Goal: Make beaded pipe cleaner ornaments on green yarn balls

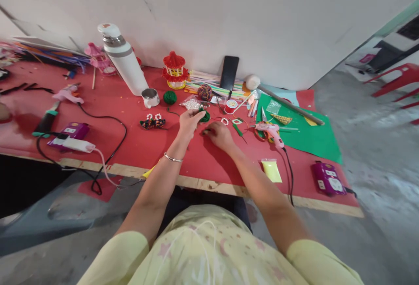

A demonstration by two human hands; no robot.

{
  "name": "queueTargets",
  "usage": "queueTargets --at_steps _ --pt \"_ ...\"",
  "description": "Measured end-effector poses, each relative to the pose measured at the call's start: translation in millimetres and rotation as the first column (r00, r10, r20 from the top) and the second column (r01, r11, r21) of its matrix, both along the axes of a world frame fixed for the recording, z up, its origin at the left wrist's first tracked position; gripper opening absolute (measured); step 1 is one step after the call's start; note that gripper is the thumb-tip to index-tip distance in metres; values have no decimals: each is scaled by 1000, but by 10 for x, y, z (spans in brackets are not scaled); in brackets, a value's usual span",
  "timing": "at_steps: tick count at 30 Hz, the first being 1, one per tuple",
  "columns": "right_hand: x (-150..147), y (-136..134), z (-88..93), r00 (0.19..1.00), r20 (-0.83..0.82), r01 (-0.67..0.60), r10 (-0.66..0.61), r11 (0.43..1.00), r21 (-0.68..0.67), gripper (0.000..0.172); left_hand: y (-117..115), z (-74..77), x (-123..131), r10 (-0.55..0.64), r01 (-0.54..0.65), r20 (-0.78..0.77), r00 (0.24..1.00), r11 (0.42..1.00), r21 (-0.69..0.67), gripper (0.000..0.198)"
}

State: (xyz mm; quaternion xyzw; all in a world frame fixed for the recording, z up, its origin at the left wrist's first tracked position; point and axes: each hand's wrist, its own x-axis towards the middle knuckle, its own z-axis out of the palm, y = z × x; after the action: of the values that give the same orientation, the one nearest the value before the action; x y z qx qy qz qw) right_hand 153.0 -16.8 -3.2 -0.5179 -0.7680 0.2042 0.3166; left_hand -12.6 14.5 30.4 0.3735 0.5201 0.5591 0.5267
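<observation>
Between the thumb and fingers of my left hand [190, 123] is a small bundle of dark green yarn [204, 115]. My right hand [220, 135] is close by on the right, low over the red table; its fingers are pinched together, and what they hold is too small to make out. Beyond my left hand lie a ball of green yarn [170, 97] and a bag of white beads [190, 103]. To the right of the yarn are a ring of white beads [224, 121] and a green-handled tool [237, 128]. Two dark yarn pieces with bead loops [152, 121] lie to the left.
A white flask [126, 64] and a metal cup [150, 97] stand at the back left. A pink glue gun [270, 133] with a cord lies right, near a yellow packet [271, 170]. Another corded glue gun [68, 94] lies left. A phone [229, 73] leans against the wall.
</observation>
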Motion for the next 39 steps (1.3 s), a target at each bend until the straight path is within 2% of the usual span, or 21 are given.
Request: queueTargets --at_steps 1,3,6,8,10,12,14,16,19,20,22,25,28,31,33,36,39 --pt "100 -11 7 993 -118 5 -12 998 -58 21 -4 -21 -10 -52 49 -80 995 998 -31 27" --pt "283 -39 26 946 -297 82 -131 982 -172 25 -16 -73 -34 -182 167 -259 949 983 -79 26" --pt "428 -99 56 832 -473 152 -288 940 -304 35 -35 -145 -78 -313 305 -520 795 947 -105 26" --pt "437 -132 74 749 -565 149 -347 919 -366 40 -34 -159 -113 -276 331 -673 686 942 -48 24" --pt "412 -147 94 688 -626 121 -368 908 -401 42 -27 -137 -135 -147 305 -753 642 949 75 23" --pt "382 -152 113 643 -666 104 -377 905 -412 42 -28 -86 -124 21 250 -747 664 936 249 23" --pt "357 -156 128 614 -696 97 -372 911 -401 40 -53 -31 -68 111 229 -689 717 895 383 20" --pt "338 -165 137 599 -720 87 -350 922 -377 40 -99 2 21 35 306 -657 753 865 397 26" --pt "319 -185 139 603 -734 58 -311 935 -349 39 -174 -9 154 -243 507 -604 759 803 313 30" --pt "317 -190 138 602 -740 39 -300 937 -348 39 -193 -19 185 -317 544 -573 756 791 280 32" --pt "322 -197 136 591 -755 -16 -284 932 -362 42 -218 -28 217 -379 541 -492 783 807 239 35" --pt "342 -198 142 561 -774 -82 -294 911 -405 55 -234 3 211 -379 461 -368 849 872 165 36" --pt "353 -201 164 576 -763 -42 -293 922 -385 60 -247 49 197 -340 394 -315 886 910 126 32" --pt "342 -213 192 660 -716 58 -226 966 -251 48 -264 56 213 -338 402 -351 873 907 126 25" --pt "335 -223 207 717 -664 113 -212 976 -188 39 -275 36 235 -356 431 -380 854 892 133 22" --pt "341 -236 214 768 -591 153 -245 967 -202 36 -287 -5 263 -403 488 -407 820 863 129 22" --pt "353 -246 213 816 -533 157 -222 974 -166 34 -296 -25 278 -428 515 -426 797 851 108 19"
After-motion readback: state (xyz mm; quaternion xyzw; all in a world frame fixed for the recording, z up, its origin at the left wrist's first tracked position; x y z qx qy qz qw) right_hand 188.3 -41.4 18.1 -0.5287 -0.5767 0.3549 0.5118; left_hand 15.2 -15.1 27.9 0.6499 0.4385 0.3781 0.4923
